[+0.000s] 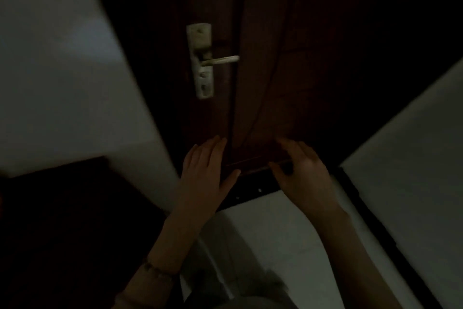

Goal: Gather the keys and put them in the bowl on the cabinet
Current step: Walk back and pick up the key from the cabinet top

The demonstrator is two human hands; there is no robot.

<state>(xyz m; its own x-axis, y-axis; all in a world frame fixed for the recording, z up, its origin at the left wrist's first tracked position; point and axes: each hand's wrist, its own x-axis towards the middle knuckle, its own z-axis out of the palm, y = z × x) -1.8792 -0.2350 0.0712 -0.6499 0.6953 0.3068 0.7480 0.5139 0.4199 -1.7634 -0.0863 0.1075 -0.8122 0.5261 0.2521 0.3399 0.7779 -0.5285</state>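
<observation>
The scene is very dim. No keys and no bowl show in the head view. My left hand (pixel 205 170) is held out in front of a dark wooden door (pixel 288 70), fingers apart and flat, holding nothing. My right hand (pixel 303 170) is out beside it, fingers spread and slightly curled, also holding nothing. Both hands hover low before the door's bottom edge. A pale metal lever handle with its lock plate (pixel 201 60) sits on the door above my left hand.
A dark piece of furniture (pixel 70 228) fills the lower left. White walls (pixel 55 78) flank the door on both sides. A pale floor (pixel 275 246) lies below, with a dark threshold strip (pixel 250 193) under the door.
</observation>
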